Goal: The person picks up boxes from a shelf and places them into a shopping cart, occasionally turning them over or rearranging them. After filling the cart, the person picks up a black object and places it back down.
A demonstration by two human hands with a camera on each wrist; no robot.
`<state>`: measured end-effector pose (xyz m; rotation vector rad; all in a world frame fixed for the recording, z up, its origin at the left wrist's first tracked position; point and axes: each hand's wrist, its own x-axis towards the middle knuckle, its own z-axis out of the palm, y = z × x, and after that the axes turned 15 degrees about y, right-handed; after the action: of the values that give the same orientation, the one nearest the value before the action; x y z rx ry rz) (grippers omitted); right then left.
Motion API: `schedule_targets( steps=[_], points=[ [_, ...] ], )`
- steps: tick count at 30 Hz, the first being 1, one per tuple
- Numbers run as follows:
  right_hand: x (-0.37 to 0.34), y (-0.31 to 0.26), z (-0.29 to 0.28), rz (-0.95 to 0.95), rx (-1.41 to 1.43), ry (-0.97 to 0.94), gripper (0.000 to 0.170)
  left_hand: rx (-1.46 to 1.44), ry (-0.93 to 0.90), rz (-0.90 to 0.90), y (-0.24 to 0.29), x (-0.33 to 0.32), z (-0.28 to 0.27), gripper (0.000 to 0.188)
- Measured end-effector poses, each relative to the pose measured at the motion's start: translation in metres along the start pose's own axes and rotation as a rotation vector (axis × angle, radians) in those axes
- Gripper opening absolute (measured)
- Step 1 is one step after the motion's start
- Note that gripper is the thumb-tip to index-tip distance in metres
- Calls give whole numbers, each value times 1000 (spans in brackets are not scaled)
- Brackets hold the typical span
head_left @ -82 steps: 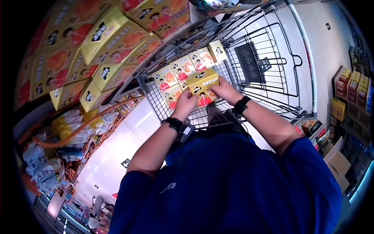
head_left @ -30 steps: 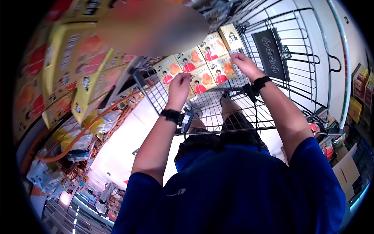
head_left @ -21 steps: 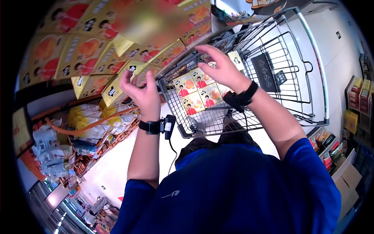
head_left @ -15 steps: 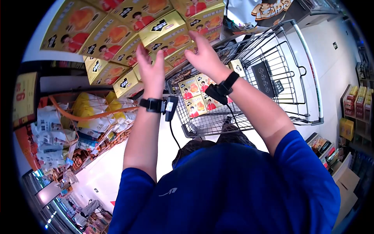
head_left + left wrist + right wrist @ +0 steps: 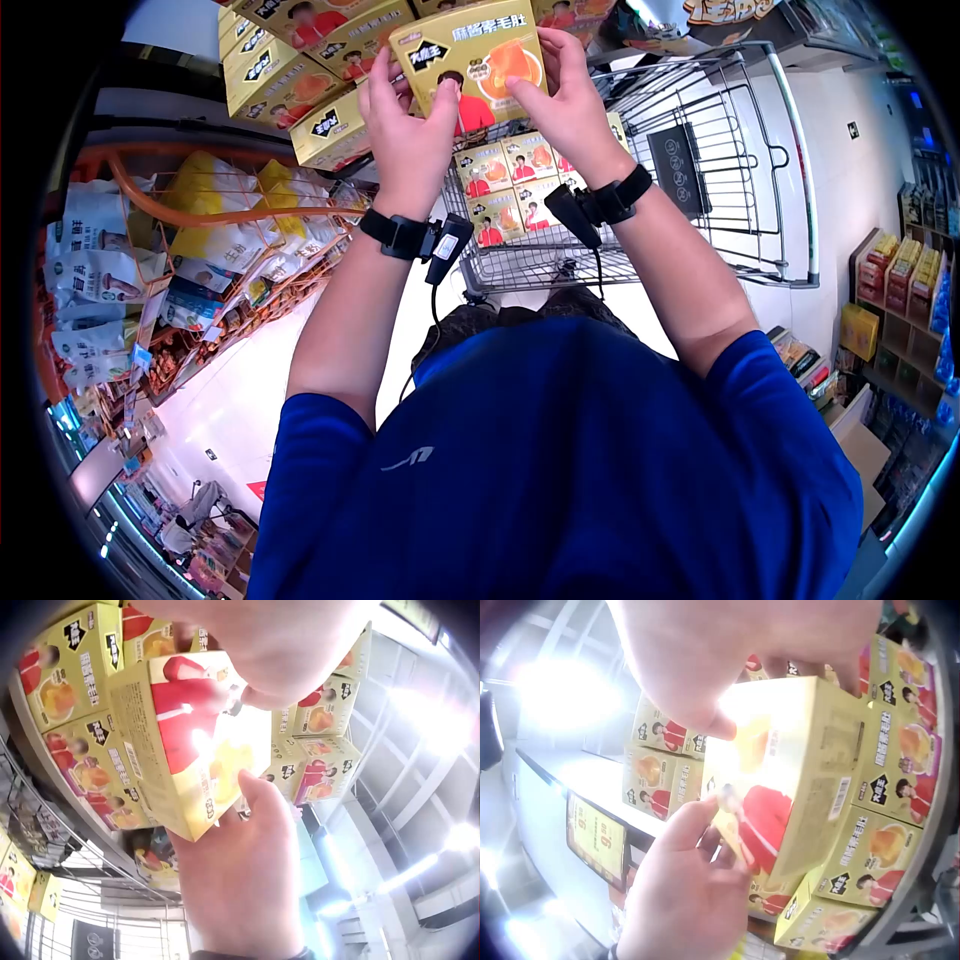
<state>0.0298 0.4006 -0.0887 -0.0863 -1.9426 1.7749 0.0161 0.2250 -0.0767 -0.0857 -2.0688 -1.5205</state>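
Observation:
Both hands hold a gold snack box (image 5: 490, 60), printed with an orange dish and a figure in red. My left hand (image 5: 410, 145) grips its left side, thumb on the front face; my right hand (image 5: 575, 110) grips the right side the same way. The box is tilted, its printed front facing me, at the stack of matching boxes (image 5: 275, 85). Below it in the head view, several like boxes (image 5: 497, 215) lie in rows inside the shopping cart (image 5: 720, 245). The left wrist view shows the held box's side panel (image 5: 139, 750) close to the stacked ones.
An orange-railed wire basket (image 5: 250, 212) of bagged goods stands on the left. A price sign (image 5: 596, 832) hangs near the stack in the right wrist view. Shelves with red and yellow packs (image 5: 895, 265) line the far right. A dark bag (image 5: 735, 12) lies behind the cart.
Earlier both hands held a box down in the cart, then released it among the others. They rose up and left to the stack, and now grip another box there.

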Motion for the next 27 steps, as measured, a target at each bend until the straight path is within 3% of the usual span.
schedule_targets(
  steps=[1, 3, 5, 6, 7, 9, 10, 11, 12, 13, 15, 18, 19, 21, 22, 27],
  points=[
    [-8, -10, -3, 43, 76, -7, 58, 74, 17, 3, 4, -5, -2, 73],
    [-23, -12, -18, 109, -16, -12, 61, -94, -32, -95, 4, -15, -9, 71],
    [-41, -7, -32, 170, 22, -25, 65, -278, -193, -411, 6, -27, -14, 67],
    [-52, -5, -40, 271, 41, -28, 69, -35, -226, -164, -15, -40, -15, 65],
    [-61, -15, -47, 499, 51, -50, 72, 129, -280, -16, -13, -52, -17, 66],
    [-86, 11, -63, 594, -7, -104, 79, 210, -360, 72, -14, -85, -11, 58],
    [-99, 33, -72, 602, 39, -112, 84, 132, -437, -106, -18, -100, -8, 60],
    [-109, 41, -82, 748, -42, -79, 90, 54, -513, -286, -27, -115, -3, 62],
    [-116, 45, -93, 848, 23, -58, 92, 23, -569, -367, -49, -136, 2, 63],
    [-121, 49, -105, 945, 89, -38, 94, -48, -621, -558, -48, -145, 6, 63],
    [-127, 66, -124, 890, -96, -226, 88, -124, -736, -741, -52, -159, 20, 62],
    [-132, 90, -160, 875, -485, -292, 78, -111, -894, -814, -65, -176, 50, 61],
    [-129, 99, -172, 883, -489, -287, 78, -114, -902, -819, -75, -186, 63, 61],
    [-120, 116, -196, 831, -727, -327, 81, 195, -974, -280, -84, -201, 90, 66],
    [-114, 127, -207, 843, -801, -305, 77, 233, -959, -280, -82, -208, 101, 63],
    [-91, 211, -255, 1047, -1047, -134, 92, 223, -998, -282, -84, -230, 124, 51]
  ],
)
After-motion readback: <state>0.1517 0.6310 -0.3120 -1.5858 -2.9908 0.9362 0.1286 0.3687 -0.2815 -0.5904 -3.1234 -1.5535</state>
